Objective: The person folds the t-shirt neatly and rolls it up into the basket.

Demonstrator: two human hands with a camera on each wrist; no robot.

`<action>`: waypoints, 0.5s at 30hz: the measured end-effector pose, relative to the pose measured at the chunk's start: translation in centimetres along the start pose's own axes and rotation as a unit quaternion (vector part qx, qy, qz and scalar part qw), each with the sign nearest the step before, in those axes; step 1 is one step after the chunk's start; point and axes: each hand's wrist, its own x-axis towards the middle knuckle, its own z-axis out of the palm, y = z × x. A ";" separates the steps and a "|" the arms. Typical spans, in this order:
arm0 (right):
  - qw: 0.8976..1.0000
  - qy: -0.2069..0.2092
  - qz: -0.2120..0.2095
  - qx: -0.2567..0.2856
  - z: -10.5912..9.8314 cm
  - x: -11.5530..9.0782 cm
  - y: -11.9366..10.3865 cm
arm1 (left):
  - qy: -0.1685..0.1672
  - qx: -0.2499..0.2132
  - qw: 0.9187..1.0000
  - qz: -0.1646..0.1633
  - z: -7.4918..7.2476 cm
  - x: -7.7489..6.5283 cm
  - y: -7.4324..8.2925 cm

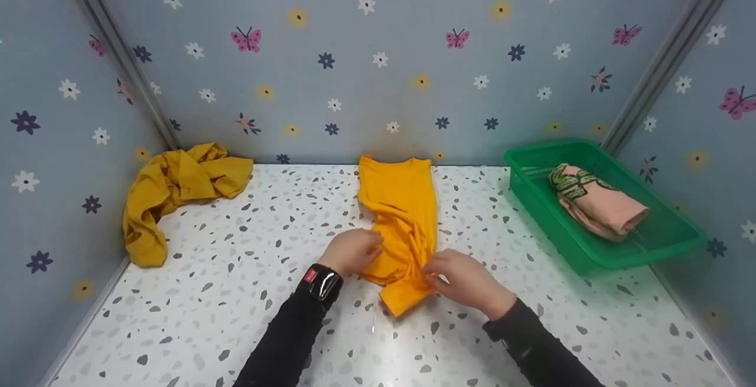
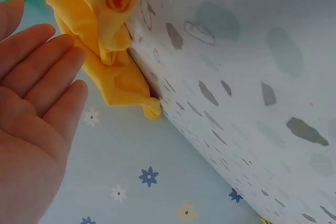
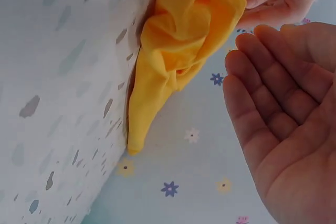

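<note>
A bright orange-yellow garment (image 1: 407, 198) lies lengthwise on the speckled table, its upper part flat and its nearer half wrinkled. At its near end, a short flap (image 1: 404, 297) lies at an angle. My left hand (image 1: 353, 251) is at the garment's left side, fingertips beside the wrinkled cloth. Across from it, my right hand (image 1: 463, 277) has its fingertips right at the right edge near the flap. In the left wrist view the fingers (image 2: 47, 72) are extended, with cloth beyond them. The right wrist view shows relaxed, slightly bent fingers (image 3: 268, 93) and a bare palm.
A crumpled mustard cloth (image 1: 183, 183) lies against the left wall. On the right stands a green plastic basket (image 1: 549, 230) holding a folded pink garment (image 1: 602, 201) with a green print. Flower-patterned walls (image 1: 378, 80) enclose the table at the back and sides.
</note>
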 end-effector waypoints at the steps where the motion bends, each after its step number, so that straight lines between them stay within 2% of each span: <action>1: 1.000 -0.002 -0.007 0.002 0.2 -0.1 -0.3 | 0.004 -0.003 1.000 0.003 -0.1 -0.2 -0.1; 6: 0.999 -0.018 -0.031 0.000 1.4 -0.4 -1.7 | 0.022 -0.006 1.000 0.021 -0.2 -1.4 -0.5; 9: 0.999 -0.027 -0.039 -0.009 2.2 -0.5 -2.3 | 0.025 0.010 0.999 0.045 -0.3 -2.1 -0.8; 15: 0.997 -0.041 -0.050 -0.038 3.3 -0.2 -3.2 | 0.002 0.060 0.994 0.094 0.0 -2.9 -1.4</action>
